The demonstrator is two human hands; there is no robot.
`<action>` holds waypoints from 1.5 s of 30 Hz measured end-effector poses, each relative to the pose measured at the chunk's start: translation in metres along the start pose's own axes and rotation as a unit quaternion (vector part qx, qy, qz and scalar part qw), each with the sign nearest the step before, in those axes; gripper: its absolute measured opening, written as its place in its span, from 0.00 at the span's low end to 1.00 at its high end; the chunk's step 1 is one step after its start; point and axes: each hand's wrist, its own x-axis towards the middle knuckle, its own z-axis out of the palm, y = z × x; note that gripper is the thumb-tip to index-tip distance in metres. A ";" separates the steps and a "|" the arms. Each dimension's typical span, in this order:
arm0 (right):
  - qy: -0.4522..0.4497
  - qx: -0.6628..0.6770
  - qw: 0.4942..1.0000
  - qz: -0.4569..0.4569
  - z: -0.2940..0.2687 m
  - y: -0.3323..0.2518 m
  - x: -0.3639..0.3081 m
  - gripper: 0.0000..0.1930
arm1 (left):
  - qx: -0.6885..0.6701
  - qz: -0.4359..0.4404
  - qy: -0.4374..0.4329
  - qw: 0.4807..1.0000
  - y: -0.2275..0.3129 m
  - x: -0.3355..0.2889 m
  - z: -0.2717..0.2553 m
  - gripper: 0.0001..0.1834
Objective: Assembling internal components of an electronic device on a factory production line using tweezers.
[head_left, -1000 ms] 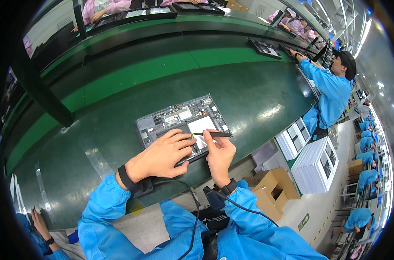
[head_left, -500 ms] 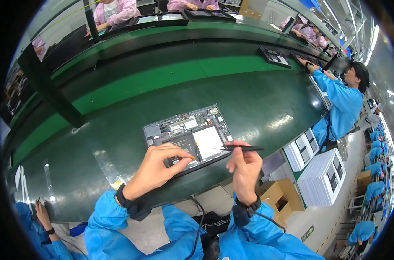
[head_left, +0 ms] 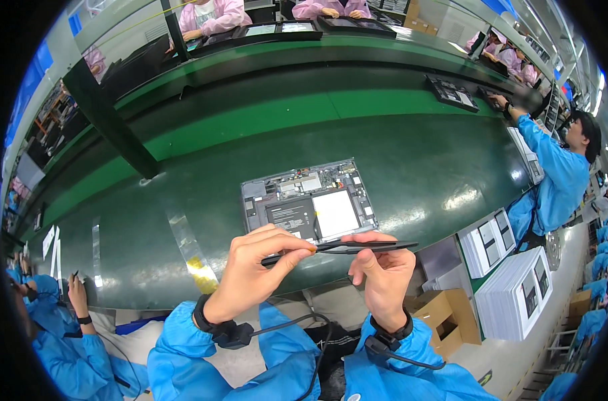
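My left hand (head_left: 258,266) pinches a small amber piece, apparently tape (head_left: 312,249), between thumb and forefinger. Black tweezers (head_left: 377,248) lie in my right hand (head_left: 386,275), gripped between thumb and fingers. Their tips point left and reach the amber piece at my left fingertips. Just beyond both hands, an opened laptop base (head_left: 254,190) rests on the green bench, its inner parts exposed. Inside it are a black battery (head_left: 289,217), partly hidden by my left hand, and a white rectangular pad (head_left: 336,213). My hands cover part of the base's near edge.
Left of my hands, a clear strip with yellow film (head_left: 201,273) is stuck to the green bench (head_left: 204,160). White framed panels (head_left: 515,294) are stacked at right, beside an open cardboard box (head_left: 448,321). A co-worker in blue (head_left: 551,164) works at far right; another (head_left: 83,354) sits at left.
The tweezers' tips have come to the amber piece at my left fingertips; before, they were apart from it. Both hands now sit nearer the laptop's front edge. The whole view has shifted.
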 end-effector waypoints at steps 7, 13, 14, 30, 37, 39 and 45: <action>0.005 -0.014 1.000 -0.002 -0.010 -0.006 -0.004 0.12 | 0.000 0.010 -0.008 1.000 0.010 0.003 0.011 0.06; 0.024 -0.016 1.000 -0.008 -0.011 -0.010 -0.007 0.12 | -0.005 0.016 0.000 1.000 0.012 0.003 0.018 0.06; 0.022 -0.016 1.000 -0.011 -0.010 -0.010 -0.010 0.12 | -0.005 0.019 0.002 1.000 0.012 0.001 0.019 0.06; 0.044 -0.040 0.993 -0.099 -0.013 -0.007 0.002 0.08 | -0.127 -0.145 -0.031 0.981 0.008 0.013 0.034 0.10; 0.065 -0.011 0.997 -0.046 -0.025 -0.002 0.018 0.08 | -0.289 -0.270 -0.078 0.915 -0.004 0.028 0.038 0.14; 0.073 0.001 0.997 -0.037 -0.031 0.001 0.026 0.08 | -0.277 -0.276 -0.054 0.919 -0.003 0.034 0.046 0.14; 0.029 -0.034 0.999 0.016 -0.076 -0.001 0.090 0.10 | 0.163 -0.049 -0.108 0.980 -0.043 0.062 0.019 0.17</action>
